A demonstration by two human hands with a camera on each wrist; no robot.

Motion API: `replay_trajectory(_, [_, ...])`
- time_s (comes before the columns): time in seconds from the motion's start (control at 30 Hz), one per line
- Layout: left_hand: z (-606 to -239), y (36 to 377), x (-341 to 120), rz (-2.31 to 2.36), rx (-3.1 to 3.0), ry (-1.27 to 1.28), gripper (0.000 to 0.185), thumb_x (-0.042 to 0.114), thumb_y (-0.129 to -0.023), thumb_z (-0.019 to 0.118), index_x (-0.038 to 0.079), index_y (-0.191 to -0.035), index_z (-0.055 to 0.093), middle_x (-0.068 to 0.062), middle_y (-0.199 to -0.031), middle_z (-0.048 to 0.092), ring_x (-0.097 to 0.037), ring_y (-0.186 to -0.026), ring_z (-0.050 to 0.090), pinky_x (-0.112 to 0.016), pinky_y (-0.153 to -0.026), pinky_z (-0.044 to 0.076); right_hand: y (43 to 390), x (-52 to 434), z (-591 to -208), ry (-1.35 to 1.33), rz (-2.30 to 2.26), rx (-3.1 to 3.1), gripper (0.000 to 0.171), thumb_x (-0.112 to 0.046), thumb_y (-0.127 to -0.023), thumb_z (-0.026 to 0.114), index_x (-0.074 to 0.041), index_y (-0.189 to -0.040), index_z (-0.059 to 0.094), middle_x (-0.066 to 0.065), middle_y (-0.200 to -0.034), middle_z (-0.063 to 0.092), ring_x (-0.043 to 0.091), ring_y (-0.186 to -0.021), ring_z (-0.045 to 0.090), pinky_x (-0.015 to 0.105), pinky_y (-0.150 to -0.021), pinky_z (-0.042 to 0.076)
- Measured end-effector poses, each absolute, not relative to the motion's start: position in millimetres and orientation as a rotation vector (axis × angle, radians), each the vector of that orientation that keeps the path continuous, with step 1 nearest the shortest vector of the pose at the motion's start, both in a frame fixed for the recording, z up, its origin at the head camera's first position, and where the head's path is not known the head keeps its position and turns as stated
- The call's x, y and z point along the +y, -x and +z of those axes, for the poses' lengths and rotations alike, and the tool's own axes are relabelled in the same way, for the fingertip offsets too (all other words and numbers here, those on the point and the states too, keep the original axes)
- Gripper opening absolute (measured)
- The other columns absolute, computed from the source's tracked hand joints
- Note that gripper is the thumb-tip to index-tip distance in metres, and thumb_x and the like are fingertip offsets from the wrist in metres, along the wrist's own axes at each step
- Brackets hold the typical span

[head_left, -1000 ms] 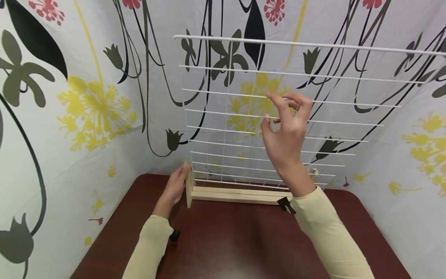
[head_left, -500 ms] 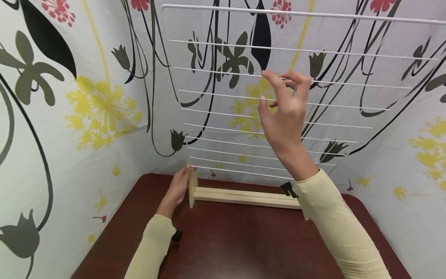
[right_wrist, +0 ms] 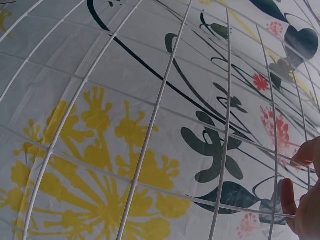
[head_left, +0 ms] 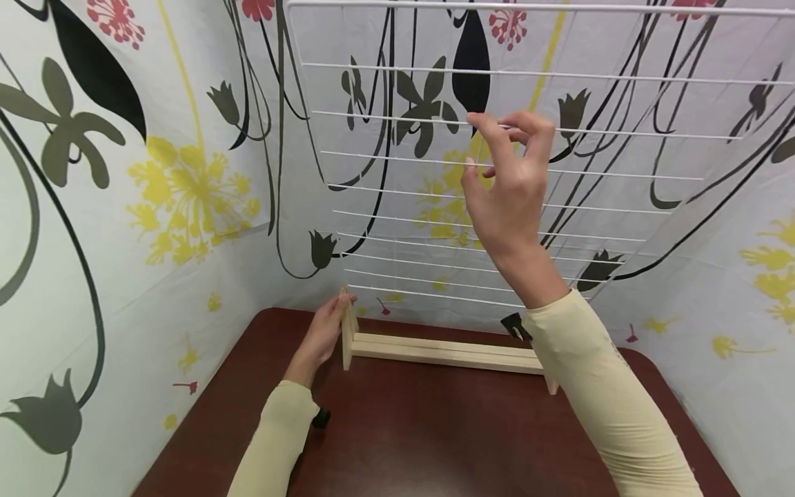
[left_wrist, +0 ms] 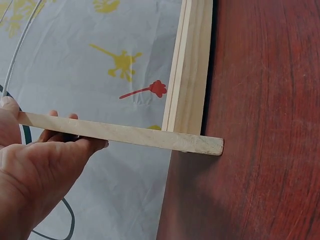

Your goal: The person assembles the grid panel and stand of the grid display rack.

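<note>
A white wire grid [head_left: 397, 217] hangs upright in front of the floral backdrop, its lowest wire a little above a pale wooden base [head_left: 447, 351] on the table. My right hand [head_left: 497, 148] is raised at the grid's middle and pinches one horizontal wire. In the right wrist view its fingertips [right_wrist: 305, 155] sit at the wires of the grid [right_wrist: 150, 130]. My left hand [head_left: 326, 335] grips the upright end piece at the base's left end. The left wrist view shows that hand [left_wrist: 45, 165] curled around the end slat [left_wrist: 125, 134], which crosses the long rail [left_wrist: 190, 65].
The dark red-brown table [head_left: 435, 428] is enclosed on three sides by a floral sheet [head_left: 155, 193] close behind the base. The base's right foot [head_left: 551, 384] stands by my right sleeve.
The grid has risen out of the wooden base and now hangs above it. My right hand has moved up with it. The left hand has stayed on the end piece.
</note>
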State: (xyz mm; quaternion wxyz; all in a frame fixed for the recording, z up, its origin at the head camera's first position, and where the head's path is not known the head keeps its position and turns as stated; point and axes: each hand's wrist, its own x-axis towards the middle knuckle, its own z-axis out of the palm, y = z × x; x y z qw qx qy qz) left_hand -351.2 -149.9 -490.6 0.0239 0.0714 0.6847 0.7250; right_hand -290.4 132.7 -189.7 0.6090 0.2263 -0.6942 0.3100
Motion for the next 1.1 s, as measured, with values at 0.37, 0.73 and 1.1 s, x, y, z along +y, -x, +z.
replay_trajectory(0.37, [-489.4,352.2,-150.5,2.244,2.128,-0.227,0.068,0.052,-0.111,0.045,0.000,-0.155,0.047,-0.021,-0.170,0.031,-0.036,-0.159,0.028,-0.056,-0.130,0.025,300.4,129.6,-193.3,-0.542,0.726,-1.613,0.055,0.008,-0.087,0.068,-0.023,-0.131,0.073,0.020,-0.131,0.052,0.028,-0.115,0.059,0.023,-0.073,0.052])
replay_trajectory(0.73, [-490.2,351.2,-150.4,2.247,2.122,-0.199,0.065,0.049,-0.112,0.044,-0.002,-0.154,0.048,-0.023,-0.168,0.032,-0.038,-0.156,0.032,-0.057,-0.130,0.027,305.5,130.3,-203.4,-0.549,0.685,-1.648,0.055,0.008,-0.089,0.068,-0.023,-0.134,0.071,0.022,-0.131,0.050,0.033,-0.115,0.058,0.040,-0.072,0.061])
replay_trajectory(1.1, [-490.3,352.9,-150.1,2.251,2.115,-0.175,0.071,0.054,-0.110,0.047,0.000,-0.156,0.045,-0.024,-0.171,0.029,-0.038,-0.161,0.025,-0.060,-0.130,0.020,311.8,127.6,-209.9,-0.560,0.696,-1.662,0.056,0.009,-0.088,0.068,-0.022,-0.134,0.071,0.021,-0.133,0.050,0.032,-0.118,0.057,0.037,-0.073,0.059])
